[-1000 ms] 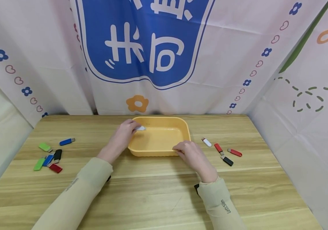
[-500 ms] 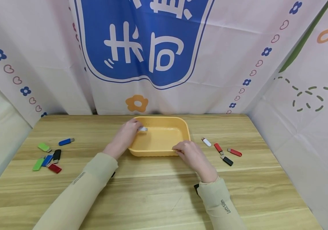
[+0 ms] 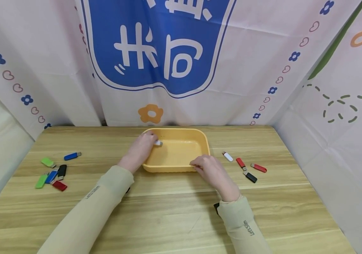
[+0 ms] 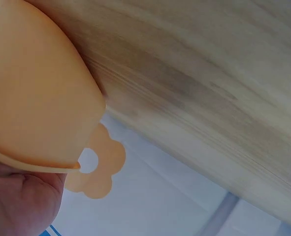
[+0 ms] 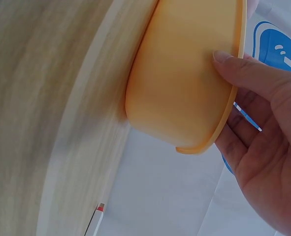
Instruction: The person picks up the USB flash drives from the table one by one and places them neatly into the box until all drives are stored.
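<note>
A yellow plastic tray point(image 3: 168, 169) stands at the back middle of the table. My left hand point(image 3: 140, 146) reaches over its left rim and pinches a white USB flash drive point(image 3: 158, 143), whose metal plug points right, inside the tray. From the left wrist, the tray wall point(image 4: 37, 88) and part of the left hand point(image 4: 24, 201) show; the drive is hidden there. At the front right corner, my right hand point(image 3: 214, 174) holds the tray's rim. The right wrist view has that hand's thumb point(image 5: 226, 59) on the outer wall and the other fingers behind the rim.
Left of the tray lie several USB drives, among them a blue one point(image 3: 72, 156), a black one point(image 3: 61, 171) and a dark red one point(image 3: 59, 185). To the right are a white drive point(image 3: 227, 156), two red ones and a black one point(image 3: 250, 177). A curtain point(image 3: 120, 106) hangs behind the table.
My left hand has shifted a little to the right, farther over the tray, with the white USB flash drive. My right hand stays on the rim.
</note>
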A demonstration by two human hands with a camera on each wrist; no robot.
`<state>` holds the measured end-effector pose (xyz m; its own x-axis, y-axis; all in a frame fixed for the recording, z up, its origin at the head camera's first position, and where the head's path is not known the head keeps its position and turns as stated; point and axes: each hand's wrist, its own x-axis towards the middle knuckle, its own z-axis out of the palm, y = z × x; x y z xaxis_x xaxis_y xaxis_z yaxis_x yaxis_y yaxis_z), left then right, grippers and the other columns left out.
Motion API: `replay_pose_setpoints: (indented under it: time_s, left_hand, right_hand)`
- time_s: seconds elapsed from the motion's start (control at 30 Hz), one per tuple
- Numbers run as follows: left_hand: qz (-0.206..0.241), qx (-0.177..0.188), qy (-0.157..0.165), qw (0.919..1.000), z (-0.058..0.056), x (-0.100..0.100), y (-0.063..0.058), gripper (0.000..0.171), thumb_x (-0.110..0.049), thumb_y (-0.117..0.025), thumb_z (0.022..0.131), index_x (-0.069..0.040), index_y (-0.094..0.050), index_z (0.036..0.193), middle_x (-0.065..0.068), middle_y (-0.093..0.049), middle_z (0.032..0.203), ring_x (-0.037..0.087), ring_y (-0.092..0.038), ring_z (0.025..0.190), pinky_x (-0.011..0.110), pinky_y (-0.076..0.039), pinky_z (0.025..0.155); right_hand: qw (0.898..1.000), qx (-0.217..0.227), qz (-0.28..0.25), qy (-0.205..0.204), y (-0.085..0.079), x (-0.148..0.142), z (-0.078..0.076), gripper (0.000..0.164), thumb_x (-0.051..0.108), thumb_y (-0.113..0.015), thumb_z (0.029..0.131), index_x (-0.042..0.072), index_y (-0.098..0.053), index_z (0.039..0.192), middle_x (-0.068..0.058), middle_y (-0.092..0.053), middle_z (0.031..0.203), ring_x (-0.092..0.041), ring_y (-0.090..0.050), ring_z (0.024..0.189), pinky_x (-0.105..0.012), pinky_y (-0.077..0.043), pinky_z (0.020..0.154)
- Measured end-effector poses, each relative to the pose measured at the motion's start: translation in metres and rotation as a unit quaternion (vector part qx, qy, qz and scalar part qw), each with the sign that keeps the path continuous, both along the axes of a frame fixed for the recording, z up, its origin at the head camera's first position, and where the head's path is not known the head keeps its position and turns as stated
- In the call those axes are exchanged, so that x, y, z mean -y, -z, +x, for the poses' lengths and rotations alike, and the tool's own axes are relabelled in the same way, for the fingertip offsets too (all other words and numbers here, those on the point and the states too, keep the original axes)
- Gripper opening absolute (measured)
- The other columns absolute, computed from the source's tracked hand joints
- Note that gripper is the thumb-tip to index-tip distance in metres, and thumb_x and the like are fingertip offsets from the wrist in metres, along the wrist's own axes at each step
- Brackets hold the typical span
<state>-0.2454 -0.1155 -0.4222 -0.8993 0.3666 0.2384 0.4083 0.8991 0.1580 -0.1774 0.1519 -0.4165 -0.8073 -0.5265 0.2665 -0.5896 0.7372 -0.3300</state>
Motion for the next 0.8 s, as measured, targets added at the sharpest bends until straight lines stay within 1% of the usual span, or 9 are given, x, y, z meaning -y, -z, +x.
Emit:
replay_pose_setpoints:
  time_s: [0.17, 0.33, 0.53, 0.67, 0.8]
  left_hand:
    - [-0.011, -0.009, 0.003, 0.9999, -0.0014, -0.0013, 0.0029, 0.017, 0.01, -0.06, 0.09, 0.002, -0.072, 0.097, 0.021, -0.067, 0.104, 0.031, -0.069, 0.097, 0.038, -0.061, 0.082]
    - [-0.022, -0.007, -0.003, 0.9997, -0.0026, -0.0027, 0.0055, 0.017, 0.01, -0.059, 0.091, 0.001, -0.072, 0.097, 0.021, -0.066, 0.103, 0.032, -0.07, 0.095, 0.039, -0.062, 0.078]
    - [-0.047, -0.008, -0.013, 0.9988, -0.0058, -0.0053, 0.0091, 0.017, 0.009, -0.057, 0.093, 0.001, -0.07, 0.1, 0.021, -0.066, 0.103, 0.033, -0.07, 0.093, 0.04, -0.062, 0.075]
    - [-0.06, -0.01, -0.022, 0.9979, -0.0052, -0.0069, 0.0096, 0.018, 0.01, -0.056, 0.094, 0.001, -0.069, 0.103, 0.02, -0.066, 0.103, 0.033, -0.07, 0.092, 0.039, -0.062, 0.073]
    - [-0.077, -0.019, -0.027, 0.9965, -0.0038, -0.0079, 0.0088, 0.018, 0.01, -0.056, 0.093, 0.002, -0.068, 0.105, 0.019, -0.067, 0.102, 0.032, -0.07, 0.093, 0.038, -0.062, 0.073]
  right_hand:
    - [1.0, 0.001, 0.0, 0.001, -0.001, 0.0002, 0.0002, 0.013, 0.003, -0.076, 0.086, 0.01, -0.079, 0.096, -0.004, -0.078, 0.094, -0.019, -0.072, 0.089, -0.035, -0.059, 0.079]
    - [1.0, 0.004, 0.001, 0.001, -0.0007, 0.0002, -0.0001, 0.013, 0.003, -0.075, 0.086, 0.01, -0.079, 0.096, -0.004, -0.078, 0.094, -0.019, -0.072, 0.09, -0.035, -0.059, 0.08]
    - [1.0, -0.004, 0.001, -0.001, 0.0013, -0.0006, -0.0011, 0.013, 0.003, -0.075, 0.086, 0.01, -0.079, 0.096, -0.004, -0.078, 0.094, -0.019, -0.072, 0.089, -0.035, -0.059, 0.08]
    - [1.0, -0.005, 0.001, -0.001, 0.0017, -0.0009, -0.001, 0.013, 0.003, -0.074, 0.087, 0.01, -0.079, 0.096, -0.004, -0.078, 0.094, -0.019, -0.072, 0.089, -0.036, -0.059, 0.08]
    - [1.0, -0.007, 0.002, -0.001, 0.0021, -0.0011, -0.0011, 0.013, 0.003, -0.074, 0.087, 0.01, -0.079, 0.096, -0.004, -0.078, 0.094, -0.019, -0.072, 0.089, -0.036, -0.059, 0.08]
